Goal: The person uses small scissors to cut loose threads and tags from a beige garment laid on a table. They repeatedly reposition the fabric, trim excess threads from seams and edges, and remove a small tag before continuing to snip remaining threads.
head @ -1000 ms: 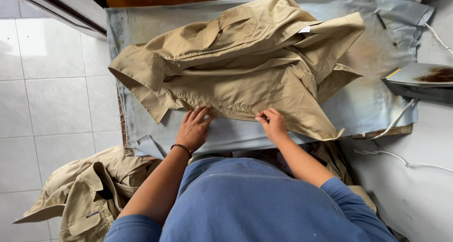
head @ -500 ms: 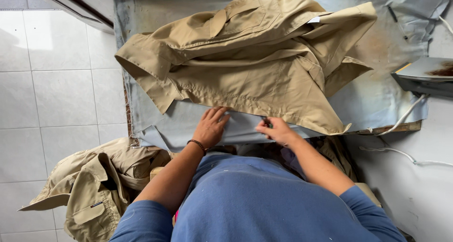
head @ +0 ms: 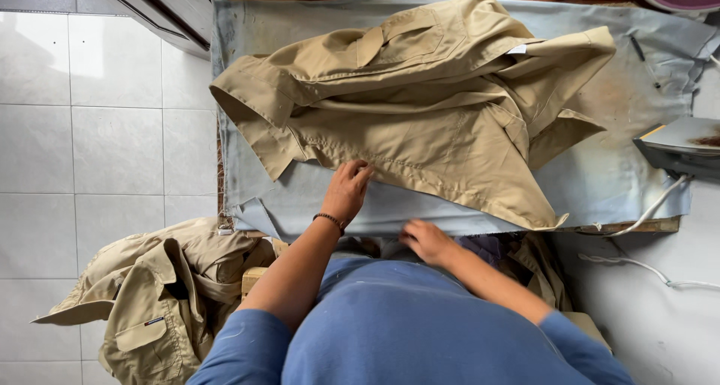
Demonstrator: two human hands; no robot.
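Note:
A crumpled khaki shirt lies spread on a pale blue ironing cloth that covers the table. My left hand rests flat on the shirt's near hem, fingers together, a dark bead bracelet on the wrist. At the table's near edge, below the shirt's hem, my right hand holds nothing, its fingers loosely curled. My blue top fills the bottom of the view.
An iron sits at the right edge of the cloth, its white cord trailing down the right side. A pile of khaki garments lies on the white tiled floor at lower left. A dark wooden edge runs along the top.
My right hand has left the shirt's hem and drawn back to the table's near edge. My left hand stays on the hem. The view has shifted, so the table sits further right.

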